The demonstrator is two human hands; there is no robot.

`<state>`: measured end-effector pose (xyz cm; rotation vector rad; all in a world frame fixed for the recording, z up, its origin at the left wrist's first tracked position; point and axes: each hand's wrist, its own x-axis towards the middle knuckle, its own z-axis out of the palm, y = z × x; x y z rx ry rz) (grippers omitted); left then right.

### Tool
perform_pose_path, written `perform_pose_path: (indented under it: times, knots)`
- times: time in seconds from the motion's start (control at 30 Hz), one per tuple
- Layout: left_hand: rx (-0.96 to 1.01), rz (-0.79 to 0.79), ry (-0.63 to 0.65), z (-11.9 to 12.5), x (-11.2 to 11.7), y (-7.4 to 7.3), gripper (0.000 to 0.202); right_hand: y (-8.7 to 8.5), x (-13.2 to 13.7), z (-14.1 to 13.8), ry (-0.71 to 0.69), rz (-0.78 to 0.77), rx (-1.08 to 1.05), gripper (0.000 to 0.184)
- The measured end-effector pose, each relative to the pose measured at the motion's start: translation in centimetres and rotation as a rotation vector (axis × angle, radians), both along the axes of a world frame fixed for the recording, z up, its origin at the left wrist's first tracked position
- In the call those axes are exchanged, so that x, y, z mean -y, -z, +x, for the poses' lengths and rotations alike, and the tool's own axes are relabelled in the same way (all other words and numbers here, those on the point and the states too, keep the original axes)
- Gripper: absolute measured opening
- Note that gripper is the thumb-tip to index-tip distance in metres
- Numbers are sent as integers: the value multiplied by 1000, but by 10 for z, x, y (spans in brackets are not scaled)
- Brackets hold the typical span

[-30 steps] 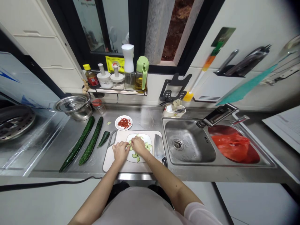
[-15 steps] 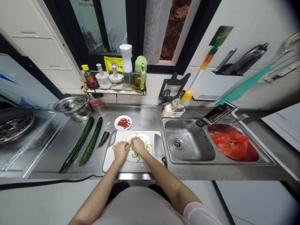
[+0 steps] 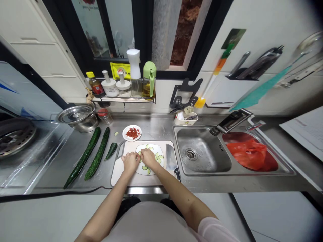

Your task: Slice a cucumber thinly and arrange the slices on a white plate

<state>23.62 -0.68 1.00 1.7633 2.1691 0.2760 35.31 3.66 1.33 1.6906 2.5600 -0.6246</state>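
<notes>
One steel counter (image 3: 161,127) spans the view, with one sink (image 3: 209,161) of two basins let into its right side. One chopping board (image 3: 117,173) lies on it, left of the sink. At the back left stands one lidded pot (image 3: 78,117); in front lie two whole cucumbers (image 3: 83,158), side by side and apart. One squarish plate (image 3: 140,169) sits on the board, with one knife (image 3: 171,158) just right of it. Two hands work over the plate: the left hand (image 3: 130,162) at its left edge, the right hand (image 3: 148,157) above its middle. Beyond the board is one small round dish (image 3: 132,139), and left of the board one cut cucumber piece (image 3: 111,151). The cucumber slices (image 3: 159,158) lie on the plate, three groups showing clear of the hands; one stray slice (image 3: 116,133) is on the counter. Red bits (image 3: 133,133) too many to count fill the dish.

A hob at far left is cut off by the frame. The hands hide part of the plate. Both hands' fingers are bent inward and nearly meet; whether either pinches a slice I cannot tell. Single slices are too small to count.
</notes>
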Motion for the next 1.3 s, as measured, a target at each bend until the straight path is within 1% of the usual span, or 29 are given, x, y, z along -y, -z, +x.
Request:
perform_pose_path:
  times: [0.17, 0.4, 0.63, 0.93, 1.3]
  knots:
    - [-14, -5, 18, 0, -2, 0, 26, 2, -1, 3, -6, -10, -15, 20]
    - [-27, 2, 38, 0, -1, -2, 23, 3, 1, 10, -9, 5, -30, 22]
    - [-19, 15, 95, 0, 1, -3, 22, 3, 3, 9, -27, 19, 3, 24]
    - [-33, -13, 109, 1, 1, -6, 25, 2, 2, 6, -5, -9, 15, 24]
    - [-53, -5, 136, 0, -1, -4, 23, 1, 4, 6, 5, -6, 15, 24]
